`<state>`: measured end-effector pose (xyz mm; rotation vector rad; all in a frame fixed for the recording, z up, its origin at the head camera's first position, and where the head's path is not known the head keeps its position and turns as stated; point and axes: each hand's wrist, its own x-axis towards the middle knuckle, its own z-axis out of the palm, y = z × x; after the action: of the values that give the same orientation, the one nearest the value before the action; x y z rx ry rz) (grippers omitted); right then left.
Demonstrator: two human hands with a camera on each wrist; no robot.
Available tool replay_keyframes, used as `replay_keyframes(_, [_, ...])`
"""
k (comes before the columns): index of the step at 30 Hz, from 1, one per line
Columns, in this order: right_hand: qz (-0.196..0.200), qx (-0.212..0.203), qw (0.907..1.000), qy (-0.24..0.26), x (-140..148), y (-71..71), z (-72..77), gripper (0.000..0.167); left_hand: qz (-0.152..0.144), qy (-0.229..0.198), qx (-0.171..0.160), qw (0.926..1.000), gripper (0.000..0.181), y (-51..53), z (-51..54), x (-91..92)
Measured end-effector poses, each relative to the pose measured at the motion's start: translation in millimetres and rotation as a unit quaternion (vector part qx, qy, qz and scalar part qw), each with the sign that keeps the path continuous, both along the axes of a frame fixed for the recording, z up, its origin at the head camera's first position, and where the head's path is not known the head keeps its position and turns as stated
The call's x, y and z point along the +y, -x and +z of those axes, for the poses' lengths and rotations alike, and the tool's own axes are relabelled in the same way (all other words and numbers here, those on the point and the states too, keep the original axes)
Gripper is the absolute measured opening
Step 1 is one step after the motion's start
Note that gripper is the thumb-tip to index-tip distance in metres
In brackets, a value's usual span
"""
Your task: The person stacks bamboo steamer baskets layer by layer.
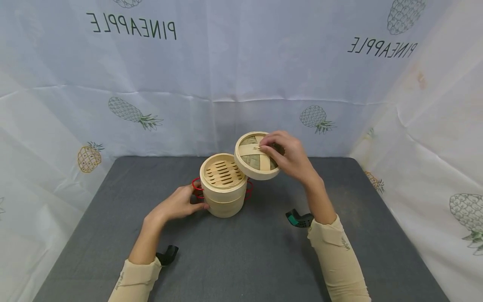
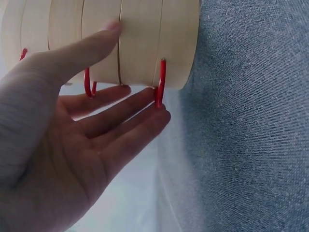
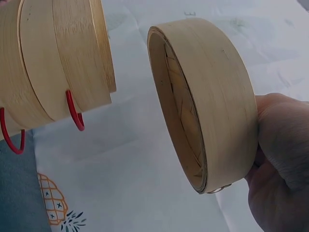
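Note:
A two-tier bamboo steamer [image 1: 223,199] with red side handles stands upright on the table, its slatted top tier uncovered. My left hand [image 1: 180,203] holds its left side. In the left wrist view the thumb lies against the bamboo wall and the fingers [image 2: 128,133] reach behind, by the red handle [image 2: 161,82]. My right hand [image 1: 288,155] pinches the woven steamer lid [image 1: 250,161] by the middle of its top. Tilted, the lid hangs above and right of the steamer; in the right wrist view a gap separates the lid [image 3: 217,96] from the steamer [image 3: 43,63].
The dark grey table [image 1: 241,260] has a back edge just behind the steamer. A white cloth [image 1: 226,63] printed with pineapples hangs behind and along both sides. Black wrist devices sit by the left cuff [image 1: 167,255] and the right cuff [image 1: 299,219].

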<state>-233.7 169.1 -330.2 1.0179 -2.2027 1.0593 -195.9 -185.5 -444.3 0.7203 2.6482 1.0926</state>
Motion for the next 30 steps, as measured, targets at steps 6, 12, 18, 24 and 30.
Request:
replay_keyframes(6, [0.01,0.002,1.0,0.001,-10.9,1.8,1.0,0.009,0.003,-0.024,-0.011,0.9996,0.064,1.4,-3.2,-5.4])
replay_keyframes(12, [0.026,0.002,0.9996,0.007,-19.4,4.7,-0.2,0.009,0.006,-0.065,-0.03,0.9974,0.069,4.1,-6.1,-11.4])
replay_keyframes(18, [0.037,0.001,0.9992,0.016,-25.2,4.5,0.2,0.008,0.003,-0.084,-0.038,0.9958,0.067,4.9,-5.3,-12.9])
replay_keyframes(24, [0.038,0.011,0.9991,0.015,-32.7,5.4,1.5,0.008,0.002,-0.087,-0.04,0.9954,0.065,5.0,-4.6,-12.4])
replay_keyframes(30, [0.045,0.003,0.999,0.001,-41.0,4.6,1.8,0.009,-0.005,-0.099,-0.04,0.9942,0.062,6.5,-6.1,-13.5])
